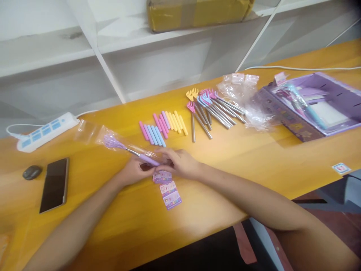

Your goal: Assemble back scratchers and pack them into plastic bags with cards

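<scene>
A purple back scratcher [149,160] with a metal rod and hand-shaped head lies inside a clear plastic bag [91,131]. My left hand [135,172] grips the bagged scratcher near its handle. My right hand [180,162] pinches the bag at the handle's lower end. Just below my hands are small printed cards [170,194] in purple and pink. Behind my hands lie short handle tubes [153,133] in pink, blue, purple and yellow. To their right is a pile of scratcher rods [214,111] with coloured heads.
Clear bags [239,88] lie beside a purple box [304,130] holding wrapped items at the right. On the left are a power strip [47,131], a black mouse [32,172] and a phone [54,185]. A taped box [197,15] sits on the shelf behind.
</scene>
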`<control>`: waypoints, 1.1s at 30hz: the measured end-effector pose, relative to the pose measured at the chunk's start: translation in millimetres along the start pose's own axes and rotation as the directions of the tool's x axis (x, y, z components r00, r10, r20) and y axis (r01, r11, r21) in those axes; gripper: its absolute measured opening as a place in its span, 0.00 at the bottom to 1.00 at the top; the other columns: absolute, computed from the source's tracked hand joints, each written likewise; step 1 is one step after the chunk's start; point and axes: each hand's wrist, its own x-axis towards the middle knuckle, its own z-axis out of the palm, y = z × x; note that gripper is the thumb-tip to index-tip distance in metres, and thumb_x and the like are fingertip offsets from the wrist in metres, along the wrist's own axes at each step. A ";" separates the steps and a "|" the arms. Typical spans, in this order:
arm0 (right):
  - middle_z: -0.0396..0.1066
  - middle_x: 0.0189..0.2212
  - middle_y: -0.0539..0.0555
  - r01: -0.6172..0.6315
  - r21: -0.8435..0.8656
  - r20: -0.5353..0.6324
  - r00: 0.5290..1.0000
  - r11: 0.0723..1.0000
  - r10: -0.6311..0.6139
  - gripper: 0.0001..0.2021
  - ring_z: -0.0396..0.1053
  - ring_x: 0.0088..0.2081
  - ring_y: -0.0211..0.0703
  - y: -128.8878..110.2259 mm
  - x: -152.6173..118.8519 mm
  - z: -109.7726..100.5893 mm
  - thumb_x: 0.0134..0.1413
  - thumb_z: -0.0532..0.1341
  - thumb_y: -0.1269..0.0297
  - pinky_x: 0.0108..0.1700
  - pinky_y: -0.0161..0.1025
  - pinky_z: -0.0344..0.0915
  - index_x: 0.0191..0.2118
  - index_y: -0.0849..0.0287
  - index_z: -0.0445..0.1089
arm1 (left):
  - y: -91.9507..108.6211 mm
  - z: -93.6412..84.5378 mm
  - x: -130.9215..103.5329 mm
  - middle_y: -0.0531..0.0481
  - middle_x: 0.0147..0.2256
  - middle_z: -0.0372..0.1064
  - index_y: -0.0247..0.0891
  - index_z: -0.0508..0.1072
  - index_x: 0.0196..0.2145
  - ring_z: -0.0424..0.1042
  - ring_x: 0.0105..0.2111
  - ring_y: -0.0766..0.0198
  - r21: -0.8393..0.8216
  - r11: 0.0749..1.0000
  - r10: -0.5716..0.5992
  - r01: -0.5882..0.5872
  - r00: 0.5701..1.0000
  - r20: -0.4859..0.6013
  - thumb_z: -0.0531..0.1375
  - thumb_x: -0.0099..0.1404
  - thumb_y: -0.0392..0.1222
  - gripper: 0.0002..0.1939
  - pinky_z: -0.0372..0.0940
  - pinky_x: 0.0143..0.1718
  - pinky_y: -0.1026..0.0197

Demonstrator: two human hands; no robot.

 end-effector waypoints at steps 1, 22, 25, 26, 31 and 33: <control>0.74 0.30 0.47 -0.004 -0.005 -0.006 1.000 1.000 0.003 0.29 0.70 0.26 0.33 0.1 0.1 0.2 0.70 0.64 0.49 0.30 0.31 0.63 0.66 0.59 0.59 | 0.2 0.1 0.2 0.46 0.43 0.84 0.40 0.84 0.44 0.83 0.42 0.53 -0.003 1.000 0.008 -0.008 1.000 -0.003 0.68 0.66 0.46 0.12 0.78 0.46 0.54; 0.78 0.33 0.49 -0.001 -0.041 0.003 1.000 0.999 0.002 0.24 0.73 0.29 0.35 0.8 -0.3 0.6 0.72 0.61 0.51 0.32 0.33 0.64 0.64 0.59 0.64 | 2.9 -0.9 2.1 0.47 0.41 0.84 0.38 0.83 0.43 0.82 0.40 0.55 0.083 0.995 0.057 -0.058 0.998 0.007 0.67 0.67 0.44 0.10 0.78 0.43 0.57; 0.79 0.35 0.51 0.001 -0.041 0.024 1.000 0.999 0.000 0.24 0.75 0.30 0.36 1.4 -0.5 0.8 0.73 0.59 0.50 0.34 0.33 0.65 0.64 0.60 0.64 | 4.9 -0.4 2.2 0.47 0.41 0.84 0.38 0.83 0.42 0.82 0.40 0.55 0.086 0.994 0.066 -0.066 0.998 0.011 0.67 0.67 0.43 0.09 0.78 0.43 0.57; 0.79 0.36 0.51 0.001 -0.039 0.034 0.999 0.999 0.000 0.24 0.75 0.31 0.36 1.5 -0.7 0.8 0.74 0.58 0.49 0.35 0.33 0.66 0.64 0.60 0.63 | 5.8 -0.2 2.4 0.47 0.41 0.84 0.38 0.83 0.42 0.82 0.40 0.55 0.081 0.994 0.072 -0.073 0.997 0.011 0.67 0.67 0.43 0.09 0.78 0.43 0.57; 0.80 0.39 0.55 -0.002 -0.052 0.053 0.999 0.999 0.005 0.23 0.77 0.35 0.39 1.6 -1.2 0.3 0.76 0.56 0.50 0.36 0.35 0.67 0.65 0.60 0.63 | 8.0 1.1 3.4 0.47 0.40 0.84 0.38 0.83 0.41 0.82 0.40 0.56 0.073 0.994 0.088 -0.088 0.996 0.001 0.67 0.67 0.43 0.08 0.78 0.43 0.57; 0.80 0.39 0.54 0.001 -0.065 0.054 0.999 0.998 0.002 0.23 0.76 0.34 0.38 2.0 -0.8 -1.0 0.75 0.56 0.50 0.36 0.35 0.66 0.65 0.60 0.63 | 6.7 1.4 3.1 0.47 0.41 0.84 0.38 0.83 0.41 0.82 0.40 0.56 0.067 0.995 0.075 -0.074 0.997 -0.007 0.68 0.66 0.43 0.08 0.78 0.43 0.57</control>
